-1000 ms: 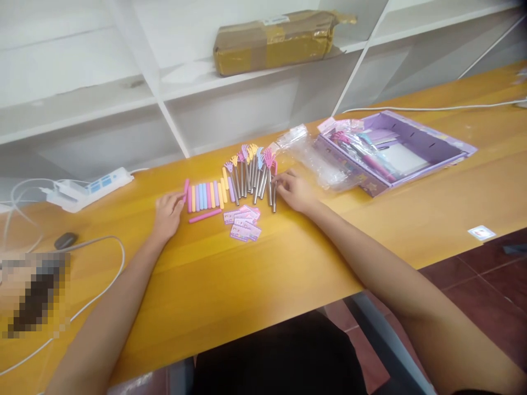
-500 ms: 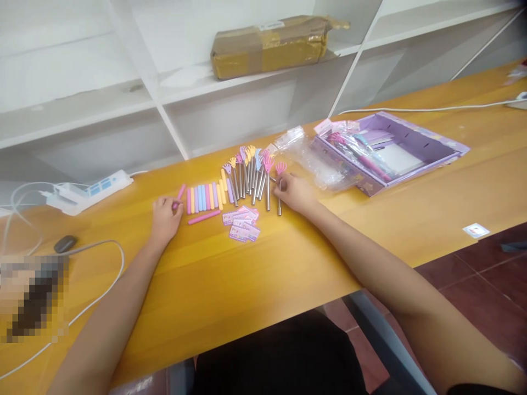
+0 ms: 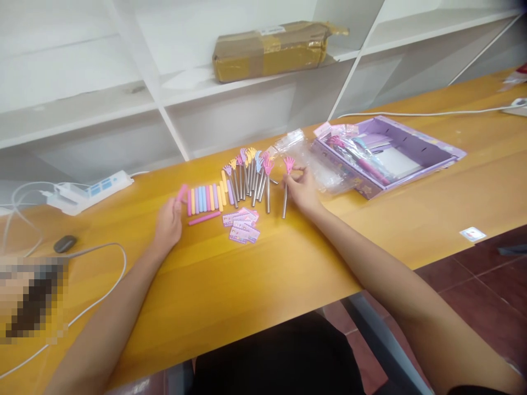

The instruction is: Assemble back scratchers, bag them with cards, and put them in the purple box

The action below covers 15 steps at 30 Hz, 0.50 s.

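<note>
A pink stick-like tube is pinched in the fingers of my left hand, beside a row of pink, yellow, purple and blue tubes. One more pink tube lies crosswise in front of that row. My right hand grips a back scratcher with a metal rod and a pink hand-shaped head. To its left, several similar back scratchers with purple, yellow, blue and pink heads lie fanned out. Small printed purple cards overlap in front of them.
Crumpled clear plastic bags lie behind my right hand. A purple box with packaged items stands to the right. At left are a white power strip, cables and a dark small object. A taped parcel sits on the shelf.
My right hand has lifted the pink-headed back scratcher and shifted slightly right with it. My left hand has turned and raised the pink tube a little.
</note>
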Each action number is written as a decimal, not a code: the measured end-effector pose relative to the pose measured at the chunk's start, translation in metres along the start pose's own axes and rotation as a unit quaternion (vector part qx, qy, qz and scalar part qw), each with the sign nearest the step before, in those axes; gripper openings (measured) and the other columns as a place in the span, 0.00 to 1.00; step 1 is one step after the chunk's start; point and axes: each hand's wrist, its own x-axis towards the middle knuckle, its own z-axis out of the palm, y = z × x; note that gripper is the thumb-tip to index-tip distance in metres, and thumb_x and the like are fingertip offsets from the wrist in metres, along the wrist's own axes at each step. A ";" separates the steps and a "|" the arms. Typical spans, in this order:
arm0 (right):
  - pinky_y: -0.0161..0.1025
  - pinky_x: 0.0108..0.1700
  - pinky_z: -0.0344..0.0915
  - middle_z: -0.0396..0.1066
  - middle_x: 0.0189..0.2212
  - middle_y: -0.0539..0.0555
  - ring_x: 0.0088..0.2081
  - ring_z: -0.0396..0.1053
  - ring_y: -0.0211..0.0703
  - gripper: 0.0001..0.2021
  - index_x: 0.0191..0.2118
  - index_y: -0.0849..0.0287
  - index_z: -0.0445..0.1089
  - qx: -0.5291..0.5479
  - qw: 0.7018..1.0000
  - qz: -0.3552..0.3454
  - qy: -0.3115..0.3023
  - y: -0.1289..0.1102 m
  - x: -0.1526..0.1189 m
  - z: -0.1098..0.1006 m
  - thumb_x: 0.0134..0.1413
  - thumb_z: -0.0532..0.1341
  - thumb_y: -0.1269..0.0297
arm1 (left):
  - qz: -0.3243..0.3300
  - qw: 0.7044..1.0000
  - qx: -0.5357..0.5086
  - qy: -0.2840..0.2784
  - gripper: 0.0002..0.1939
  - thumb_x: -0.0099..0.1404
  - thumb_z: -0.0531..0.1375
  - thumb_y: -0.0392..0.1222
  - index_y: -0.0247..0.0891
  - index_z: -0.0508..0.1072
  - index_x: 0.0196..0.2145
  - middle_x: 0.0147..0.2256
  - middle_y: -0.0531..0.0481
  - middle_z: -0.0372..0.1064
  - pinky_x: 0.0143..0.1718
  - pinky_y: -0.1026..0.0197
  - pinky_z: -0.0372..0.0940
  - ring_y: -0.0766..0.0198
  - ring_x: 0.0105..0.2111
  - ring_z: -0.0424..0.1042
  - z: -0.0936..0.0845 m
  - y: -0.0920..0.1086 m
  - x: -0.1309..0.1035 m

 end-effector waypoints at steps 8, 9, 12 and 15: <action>0.33 0.16 0.43 0.69 0.23 0.49 0.15 0.51 0.32 0.27 0.36 0.55 0.66 0.198 0.968 0.093 -0.120 -0.027 -0.020 0.005 0.59 0.61 0.32 | 0.022 0.964 -0.100 -0.246 0.23 0.81 0.49 0.56 0.44 0.69 0.64 0.48 0.44 0.77 0.44 0.55 0.64 0.52 0.42 0.75 0.023 0.079 -0.056; 0.33 0.16 0.42 0.69 0.23 0.50 0.15 0.51 0.31 0.29 0.34 0.56 0.66 0.204 0.966 0.094 -0.130 -0.030 -0.023 0.005 0.60 0.59 0.30 | 0.027 0.958 -0.107 -0.265 0.22 0.81 0.49 0.55 0.44 0.70 0.62 0.47 0.44 0.77 0.44 0.55 0.64 0.52 0.42 0.75 0.027 0.078 -0.060; 0.33 0.17 0.44 0.68 0.25 0.52 0.15 0.51 0.31 0.31 0.31 0.56 0.66 0.228 0.957 0.092 -0.155 -0.039 -0.030 0.006 0.62 0.56 0.28 | 0.066 0.939 -0.107 -0.319 0.19 0.81 0.49 0.55 0.45 0.73 0.57 0.44 0.45 0.76 0.42 0.56 0.63 0.52 0.39 0.74 0.034 0.072 -0.066; 0.33 0.18 0.49 0.63 0.23 0.50 0.16 0.53 0.31 0.30 0.30 0.56 0.68 0.256 0.945 0.090 -0.181 -0.043 -0.037 0.008 0.63 0.57 0.30 | 0.086 0.932 -0.097 -0.339 0.20 0.82 0.48 0.54 0.44 0.72 0.57 0.45 0.44 0.76 0.44 0.55 0.63 0.52 0.42 0.74 0.036 0.067 -0.063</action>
